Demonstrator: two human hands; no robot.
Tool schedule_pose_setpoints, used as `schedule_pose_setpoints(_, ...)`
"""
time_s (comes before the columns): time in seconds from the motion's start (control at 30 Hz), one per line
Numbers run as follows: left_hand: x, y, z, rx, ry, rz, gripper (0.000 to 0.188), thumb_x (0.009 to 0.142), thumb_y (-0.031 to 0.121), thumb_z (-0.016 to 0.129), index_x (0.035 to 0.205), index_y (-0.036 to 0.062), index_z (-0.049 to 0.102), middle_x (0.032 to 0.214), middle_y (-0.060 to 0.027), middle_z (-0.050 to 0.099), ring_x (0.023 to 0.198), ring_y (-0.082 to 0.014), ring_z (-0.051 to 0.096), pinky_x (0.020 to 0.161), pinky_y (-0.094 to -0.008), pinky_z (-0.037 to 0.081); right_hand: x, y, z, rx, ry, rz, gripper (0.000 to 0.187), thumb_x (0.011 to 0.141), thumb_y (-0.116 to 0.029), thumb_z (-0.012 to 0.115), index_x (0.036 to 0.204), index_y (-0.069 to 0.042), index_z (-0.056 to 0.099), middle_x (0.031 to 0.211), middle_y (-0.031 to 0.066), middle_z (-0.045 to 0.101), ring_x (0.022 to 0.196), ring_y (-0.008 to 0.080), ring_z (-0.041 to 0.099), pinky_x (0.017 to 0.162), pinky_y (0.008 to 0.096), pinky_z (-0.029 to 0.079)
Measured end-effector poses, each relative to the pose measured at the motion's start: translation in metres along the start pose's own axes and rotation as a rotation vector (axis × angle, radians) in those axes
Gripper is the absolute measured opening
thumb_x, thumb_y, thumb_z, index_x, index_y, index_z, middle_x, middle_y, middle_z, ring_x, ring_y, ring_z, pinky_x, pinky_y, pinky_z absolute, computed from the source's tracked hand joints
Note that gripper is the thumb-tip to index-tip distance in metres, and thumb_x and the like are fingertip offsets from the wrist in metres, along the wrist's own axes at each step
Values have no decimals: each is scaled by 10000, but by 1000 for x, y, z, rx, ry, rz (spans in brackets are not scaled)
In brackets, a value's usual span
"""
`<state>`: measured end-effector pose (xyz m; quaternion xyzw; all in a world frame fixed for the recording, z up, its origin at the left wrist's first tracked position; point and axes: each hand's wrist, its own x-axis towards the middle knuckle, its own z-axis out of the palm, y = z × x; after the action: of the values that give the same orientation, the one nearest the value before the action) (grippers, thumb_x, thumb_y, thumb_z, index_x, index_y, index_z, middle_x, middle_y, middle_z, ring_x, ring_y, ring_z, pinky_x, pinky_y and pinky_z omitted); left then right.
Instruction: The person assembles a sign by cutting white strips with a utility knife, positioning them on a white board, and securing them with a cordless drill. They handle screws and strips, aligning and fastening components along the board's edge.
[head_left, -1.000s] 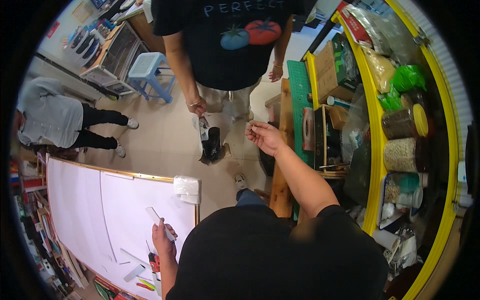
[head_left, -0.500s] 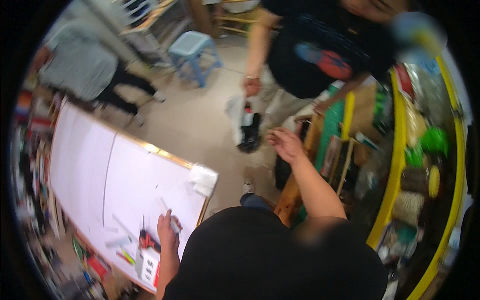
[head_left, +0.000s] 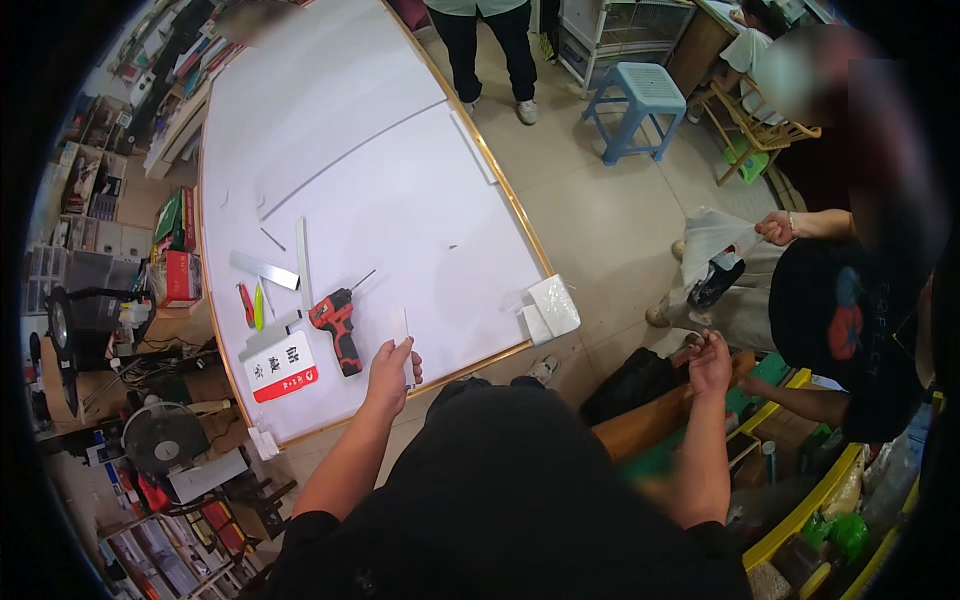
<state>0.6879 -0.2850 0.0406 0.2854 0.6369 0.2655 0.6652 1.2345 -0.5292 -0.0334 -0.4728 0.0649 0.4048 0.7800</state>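
My left hand [head_left: 393, 375] is closed on a thin pale strip [head_left: 402, 325], which sticks up past the thumb above a large white panel [head_left: 400, 200] with a gold-coloured edge. Just left of it on the panel lies a red and black cordless drill [head_left: 338, 325] with a long bit. Farther left are a flat metal piece [head_left: 265, 270], a red-handled tool [head_left: 246, 304], a yellow-green one [head_left: 259, 308] and a white and red card [head_left: 280, 366]. My right hand [head_left: 709, 362] is raised at the right, fingers pinched together; what they hold, if anything, is too small to name.
At the right a person [head_left: 820, 300] in a dark shirt holds a plastic bag [head_left: 715, 255]. Another person [head_left: 490, 50] stands beyond the panel. A blue stool [head_left: 640, 105] is on the floor. White wrapping [head_left: 552, 308] covers the panel's near-right corner; yellow-edged shelving [head_left: 800, 525] stands at right.
The view has swung left, so the panel now sits nearer the middle and the person with the bag farther right. My left hand still grips the strip; my right stays raised, fingers pinched.
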Motion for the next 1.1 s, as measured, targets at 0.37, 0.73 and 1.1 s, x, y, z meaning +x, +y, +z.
schedule_pose_setpoints(0.37, 47, 6, -37, -63, -135, -6, 206, 996, 250, 624, 1017, 80, 509, 738, -60, 578, 550, -176, 558, 471, -332, 470, -23, -7, 72, 3, 125, -113, 176, 946, -50, 633, 1098, -129, 593, 924, 69, 697, 766, 194, 666, 644, 312, 536)
schedule_pose_setpoints(0.73, 49, 27, 70, -163, 34, 101, 195, 976, 265, 630, 1075, 116, 553, 741, -36, 554, 564, -151, 531, 492, -306, 451, 85, -69, 52, -21, 141, -19, 237, 929, -43, 647, 1137, -69, 538, 887, 101, 652, 745, 211, 637, 635, 324, 529)
schedule_pose_setpoints(1.1, 2, 40, 207, -147, 36, 195, 193, 997, 244, 612, 1035, 75, 527, 740, -57, 575, 582, -167, 541, 494, -321, 458, 198, -144, 66, -57, -54, 87, 271, 912, -17, 642, 1156, -54, 529, 919, 121, 661, 752, 209, 628, 653, 330, 518)
